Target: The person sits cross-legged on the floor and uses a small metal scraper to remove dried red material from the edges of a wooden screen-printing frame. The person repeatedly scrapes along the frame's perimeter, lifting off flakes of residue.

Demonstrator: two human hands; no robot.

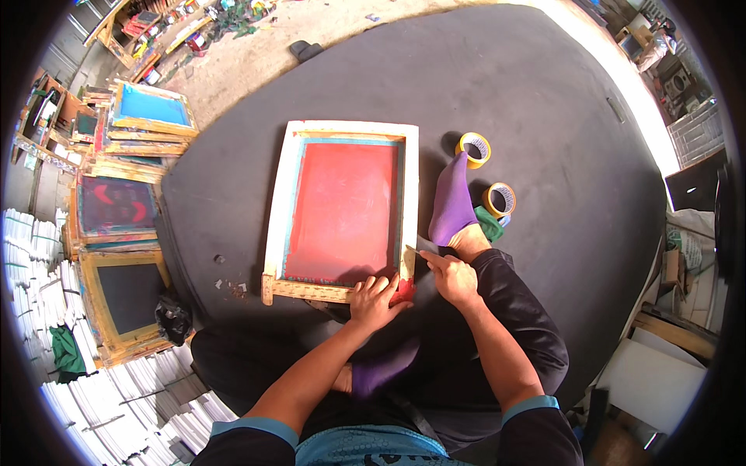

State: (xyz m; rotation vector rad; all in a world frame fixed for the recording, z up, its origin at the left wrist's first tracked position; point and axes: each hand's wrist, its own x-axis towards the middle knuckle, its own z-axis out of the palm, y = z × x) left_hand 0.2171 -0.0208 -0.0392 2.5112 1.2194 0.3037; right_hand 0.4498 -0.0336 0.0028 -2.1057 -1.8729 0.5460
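Note:
A wooden screen-printing frame (275, 210) with red mesh (342, 206) lies in front of me, bordered by blue-green strips inside. My left hand (373, 304) rests on its near rail close to the right corner, fingers spread over the wood. A patch of red colours that corner. In my right hand (454, 279), closed beside the right rail, is a thin pointed tool (414, 250). Its tip meets the rail's outer edge; whether it is a knife I cannot tell. My purple-socked foot (452, 203) is right of the frame.
Two yellow tape rolls (473, 150) and a green cloth (489, 224) lie beyond my foot on the dark mat (575, 233). At left stand stacked screen frames (116, 210), a black plastic bag (174, 318) and white paper bundles (132, 412). Small scraps (233, 289) lie left of the frame.

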